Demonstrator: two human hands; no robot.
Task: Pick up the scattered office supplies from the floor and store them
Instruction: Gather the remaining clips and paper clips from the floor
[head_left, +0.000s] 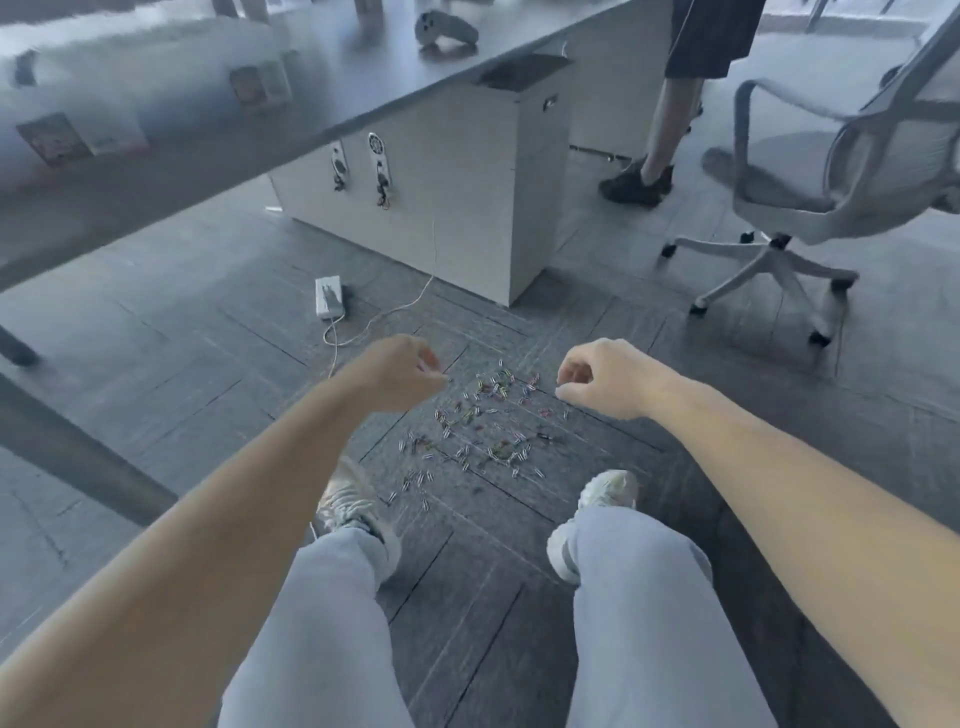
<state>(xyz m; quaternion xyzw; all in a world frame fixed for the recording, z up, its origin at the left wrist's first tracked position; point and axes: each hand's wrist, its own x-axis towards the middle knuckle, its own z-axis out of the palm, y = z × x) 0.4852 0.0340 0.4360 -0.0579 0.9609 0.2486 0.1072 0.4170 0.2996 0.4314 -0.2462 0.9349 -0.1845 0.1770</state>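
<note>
Paperclips, small multicoloured wire ones (480, 421), lie scattered on the dark grey carpet-tile floor (208, 364), spread from between the two hands down to just ahead of the pale sneakers (608, 491). From my feed the wearer stands over them in light grey trousers (322, 623), both bare arms stretched forward.

Left hand (400, 371) hangs above the upper left edge of the scatter, fingers curled in loosely, thumb and forefinger near each other. Right hand (597, 376) sits over the upper right edge, fingers also curled into a loose fist. Frame is soft, so I can't tell whether either hand pinches a clip or is empty.

White power strip (329, 296) with a thin white cable lies on the floor beyond the left hand. Behind it a white cabinet (467, 171) stands under the dark grey desktop (322, 88). Grey mesh swivel chair (810, 182) at right, another person's leg (665, 135) beside the cabinet.
</note>
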